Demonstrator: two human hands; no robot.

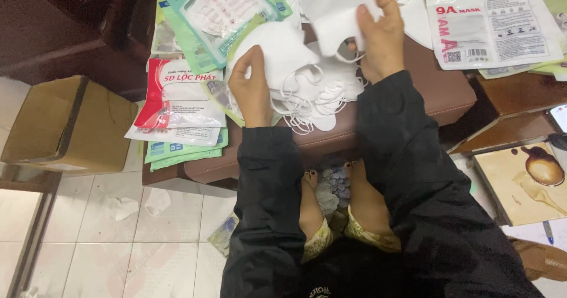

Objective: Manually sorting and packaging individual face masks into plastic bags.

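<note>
While I sit at the brown bench [331,141], a cardboard box [68,124] stands on the tiled floor [118,245] at far left, flaps shut, contents hidden. Right of it, flat plastic mask packets [180,106] are stacked on the bench edge, a red-and-white one on top, green ones under; can't tell if they're filled. My left hand [251,88] lies fingers together, curled on the heap of white masks [313,91], holding one folded mask [277,50] there. My right hand [381,35] is raised, fingers pinching a single white mask [336,14], long axis roughly upright, ear loops hanging down toward the heap. Far right, another printed packet [493,23] lies flat, white mask visible inside.
</note>
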